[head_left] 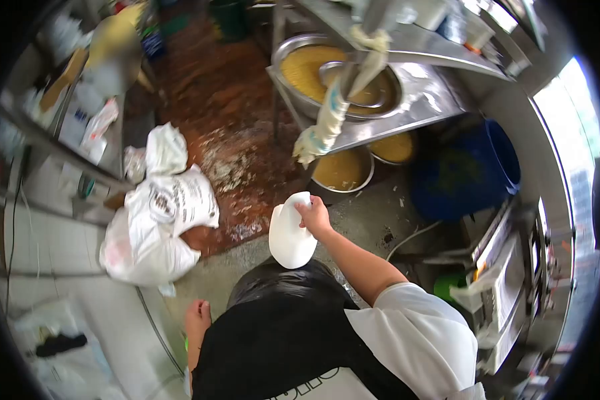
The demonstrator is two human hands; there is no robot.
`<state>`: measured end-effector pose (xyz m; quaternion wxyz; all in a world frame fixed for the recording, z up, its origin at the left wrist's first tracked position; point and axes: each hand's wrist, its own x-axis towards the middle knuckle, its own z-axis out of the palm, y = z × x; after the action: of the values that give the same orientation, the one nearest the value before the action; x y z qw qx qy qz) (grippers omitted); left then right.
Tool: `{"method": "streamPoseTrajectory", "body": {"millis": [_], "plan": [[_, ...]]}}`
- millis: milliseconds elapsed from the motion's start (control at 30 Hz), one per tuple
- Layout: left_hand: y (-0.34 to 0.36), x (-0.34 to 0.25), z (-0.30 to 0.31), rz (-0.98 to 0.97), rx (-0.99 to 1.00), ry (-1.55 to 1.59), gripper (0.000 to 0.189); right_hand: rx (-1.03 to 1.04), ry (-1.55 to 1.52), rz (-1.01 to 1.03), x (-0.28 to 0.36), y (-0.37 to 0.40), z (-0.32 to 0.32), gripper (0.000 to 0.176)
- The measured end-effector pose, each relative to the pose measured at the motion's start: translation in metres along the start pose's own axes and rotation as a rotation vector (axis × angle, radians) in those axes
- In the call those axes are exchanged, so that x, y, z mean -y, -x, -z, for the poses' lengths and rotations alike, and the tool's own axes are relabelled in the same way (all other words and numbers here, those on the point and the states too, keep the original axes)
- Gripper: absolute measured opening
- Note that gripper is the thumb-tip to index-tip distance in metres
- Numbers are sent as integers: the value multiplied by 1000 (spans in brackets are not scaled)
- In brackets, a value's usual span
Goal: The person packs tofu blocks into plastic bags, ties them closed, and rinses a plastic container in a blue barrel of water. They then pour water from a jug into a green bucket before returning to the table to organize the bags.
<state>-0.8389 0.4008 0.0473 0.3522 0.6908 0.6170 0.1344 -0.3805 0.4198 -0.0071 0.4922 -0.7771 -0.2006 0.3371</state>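
Note:
My right hand (315, 219) is closed around the handle of a white plastic jug (290, 235). It holds the jug in front of my body, above the wet floor. The jug's handle side is toward my fingers, and I cannot see what is inside. My left hand (198, 316) hangs low at my left side beside my black apron (267, 333). Its fingers are loosely bent and a little apart, with nothing visible in them.
A metal table (413, 117) carries a large basin (293, 50) of yellow contents; more yellow-filled bowls (343, 170) stand beneath. A blue barrel (457, 173) lies tilted at right. White sacks (173, 203) sit at left. A person (113, 60) is at the far left.

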Motion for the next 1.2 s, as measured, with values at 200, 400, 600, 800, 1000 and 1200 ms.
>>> {"method": "streamPoseTrajectory", "body": {"millis": [200,400,600,800,1000,1200], "plan": [[-66,-4,-30,-333,301,-108,27,-215,-61,-85,-59,58,87,44],[-103,-62,-67,-638,425,-92,24,-213,-151,-291,-81,183,128,45],[-93,-121,-119,-789,585,-82,22,-629,-128,-280,-118,212,211,36],[-59,-186,-168,-917,684,-140,25,-1060,-319,570,14,176,428,50],[-21,-229,-229,-911,697,-239,29,-602,-275,667,41,187,477,34],[10,-265,-278,-931,706,-259,32,-184,373,92,-156,210,381,31]]}}
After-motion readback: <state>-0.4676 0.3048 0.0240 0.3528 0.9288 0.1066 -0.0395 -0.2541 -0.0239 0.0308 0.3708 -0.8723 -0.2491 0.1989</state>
